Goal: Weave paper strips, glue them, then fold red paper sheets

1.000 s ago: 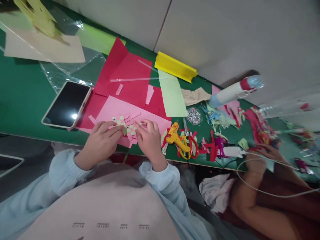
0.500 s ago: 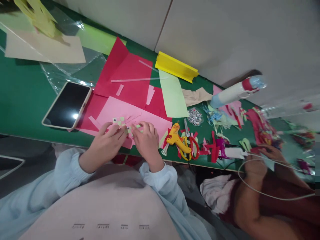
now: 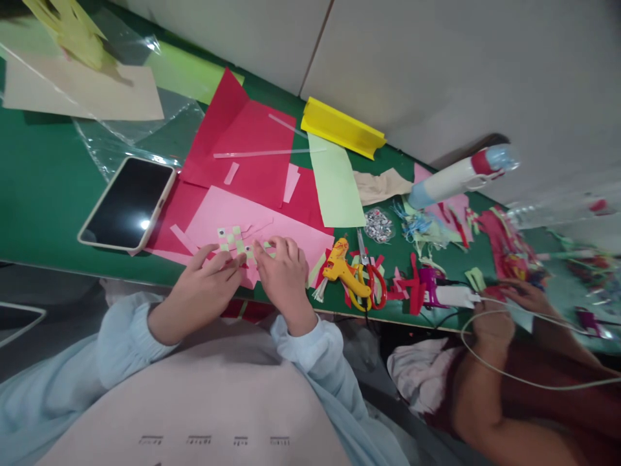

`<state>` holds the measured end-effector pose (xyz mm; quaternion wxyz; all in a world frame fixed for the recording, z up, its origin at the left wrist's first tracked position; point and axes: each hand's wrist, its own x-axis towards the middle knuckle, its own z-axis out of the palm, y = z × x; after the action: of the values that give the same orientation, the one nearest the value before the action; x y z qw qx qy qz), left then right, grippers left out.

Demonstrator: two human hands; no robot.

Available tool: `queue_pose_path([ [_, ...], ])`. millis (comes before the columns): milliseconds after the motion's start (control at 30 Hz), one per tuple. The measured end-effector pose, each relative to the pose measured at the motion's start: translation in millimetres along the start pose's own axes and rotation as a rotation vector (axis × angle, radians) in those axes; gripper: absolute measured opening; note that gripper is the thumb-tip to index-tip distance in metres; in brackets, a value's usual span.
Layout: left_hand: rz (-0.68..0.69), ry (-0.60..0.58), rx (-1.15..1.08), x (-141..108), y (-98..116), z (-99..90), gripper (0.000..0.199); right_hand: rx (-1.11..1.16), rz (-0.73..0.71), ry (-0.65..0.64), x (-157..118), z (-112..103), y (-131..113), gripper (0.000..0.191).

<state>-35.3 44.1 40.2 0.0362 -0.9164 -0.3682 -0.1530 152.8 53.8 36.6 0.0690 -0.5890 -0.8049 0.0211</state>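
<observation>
A small checkered piece of pale green and pink paper strips (image 3: 231, 239) lies on a pink sheet (image 3: 301, 236). My left hand (image 3: 206, 285) is at its lower left edge, with fingers bent and the fingertips on the strips. On the right side of the piece, my right hand (image 3: 284, 275) pinches at the strips with thumb and index finger. A small dark-centred dot shows on the piece between the two hands. Red sheets (image 3: 252, 129) lie behind the pink one.
A phone (image 3: 129, 204) lies to the left. On the right are a yellow glue gun (image 3: 343, 268), scissors (image 3: 376, 285), a dish of small beads (image 3: 378, 225) and a bottle (image 3: 460, 175). Another person's hands (image 3: 495, 317) work at the far right.
My left hand has shifted slightly left and down, showing more of the checkered strips. My right hand has barely moved.
</observation>
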Motion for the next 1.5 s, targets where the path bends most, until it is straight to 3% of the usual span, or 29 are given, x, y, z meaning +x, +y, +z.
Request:
queue_pose_path([
  [300, 0.088, -0.035, 0.089, -1.4, -2.9, -8.5, 0.028, 0.018, 0.012, -0.012, 0.3, 0.4, 0.1, 0.037],
  [500, 0.02, -0.055, 0.141, 3.1, -7.0, -1.6, 0.032, 0.026, 0.014, -0.026, 0.2, -0.6, -0.1, 0.037],
  [800, 0.038, -0.115, 0.19, 7.9, -1.9, 3.4, 0.029, 0.095, 0.047, -0.018, 1.0, 1.1, 0.2, 0.037],
  [933, -0.011, -0.172, 0.114, 9.1, -2.2, 1.9, 0.033, 0.204, 0.076, -0.04, 0.8, -1.5, 6.1, 0.037],
  [1033, -0.063, -0.189, 0.025, 7.8, -5.8, 1.6, 0.041, 0.297, 0.129, 0.039, -1.3, -4.2, 12.3, 0.035],
  [1300, -0.097, -0.044, -0.273, 4.3, -24.8, 3.4, 0.032, 0.582, 0.372, 0.321, -20.7, -5.8, 25.6, 0.013],
  [1500, -0.257, 0.13, -0.469, -10.5, -34.8, -4.5, 0.027, 0.594, 0.499, 0.358, -30.0, -11.6, 27.2, 0.014],
])
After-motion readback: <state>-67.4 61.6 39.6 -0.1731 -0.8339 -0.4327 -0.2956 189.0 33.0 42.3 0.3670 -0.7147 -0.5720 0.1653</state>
